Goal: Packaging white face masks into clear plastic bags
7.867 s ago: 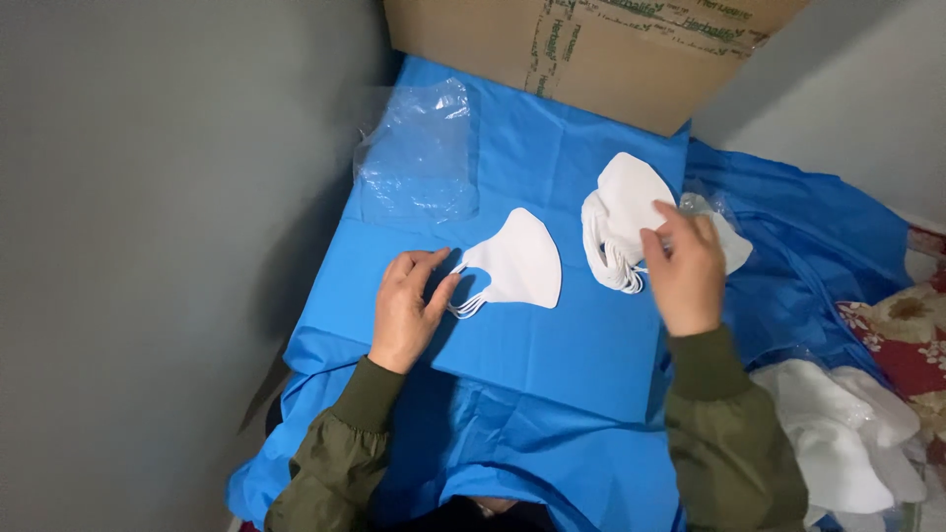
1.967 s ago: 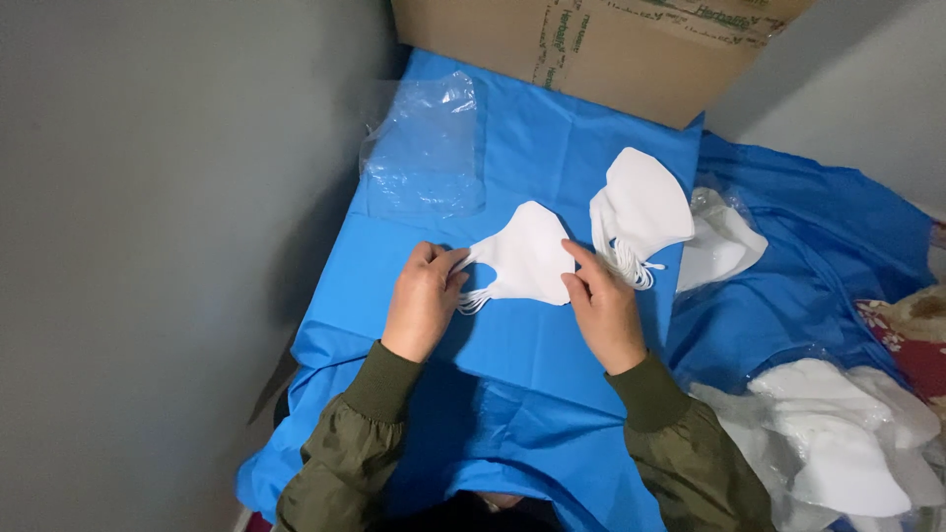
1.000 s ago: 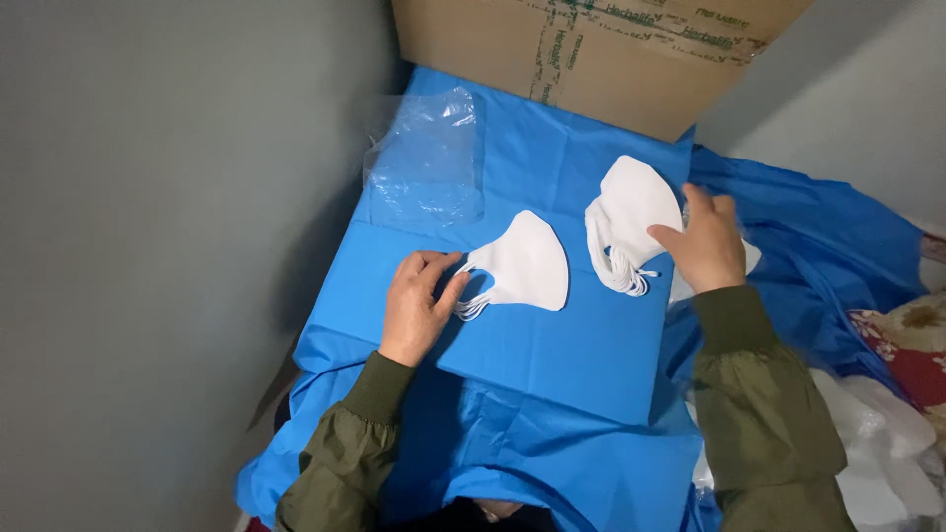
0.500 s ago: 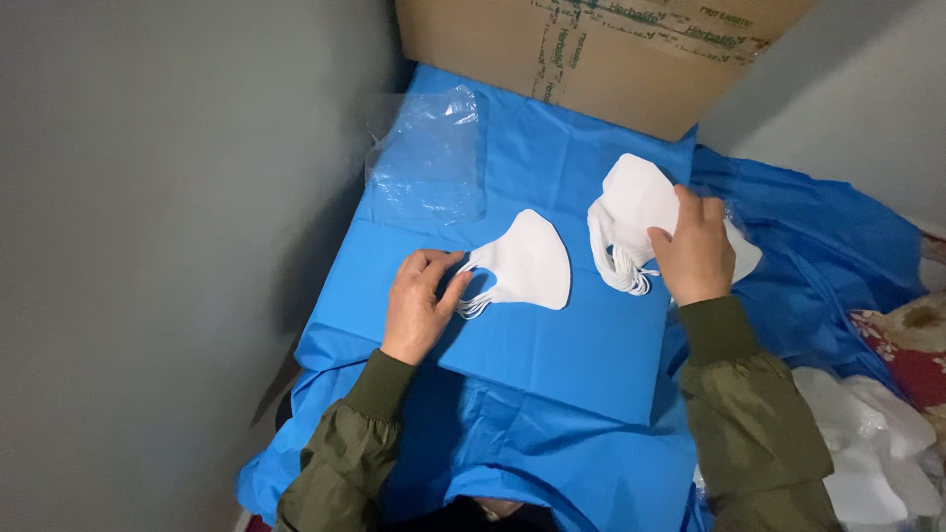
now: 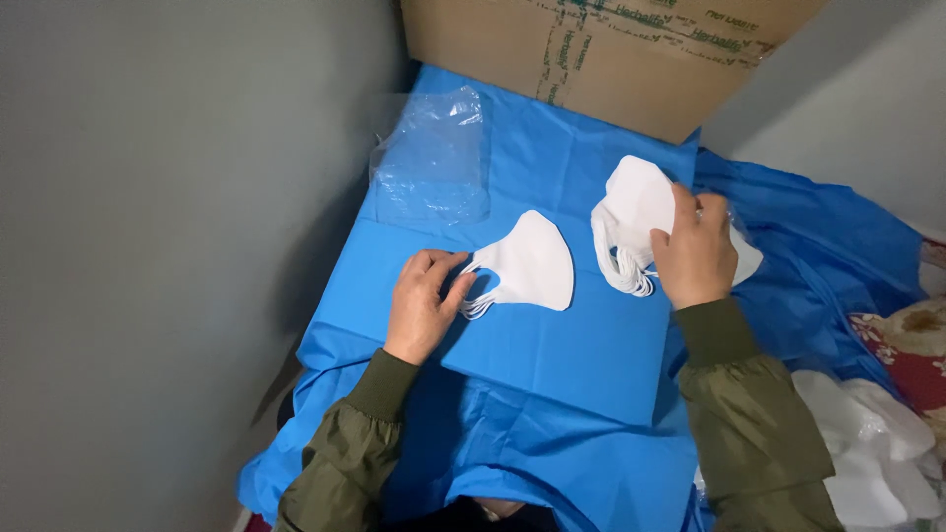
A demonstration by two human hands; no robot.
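Observation:
A small stack of folded white face masks (image 5: 532,264) lies in the middle of a blue cloth (image 5: 552,365). My left hand (image 5: 424,303) rests on the cloth with its fingers on the ear loops at the stack's left edge. A second, thicker pile of white masks (image 5: 631,212) lies to the right. My right hand (image 5: 695,251) lies on that pile's right side, fingers bent over the top mask. Both arms wear olive green sleeves.
Clear plastic bags (image 5: 434,163) lie at the cloth's far left corner. A cardboard box (image 5: 601,44) stands along the far edge. A grey wall runs down the left. More loose white masks (image 5: 867,453) sit at the lower right beside a patterned fabric (image 5: 912,340).
My right hand went from the middle stack over to the right pile and now settles on it. My left hand stays at the middle stack's ear loops.

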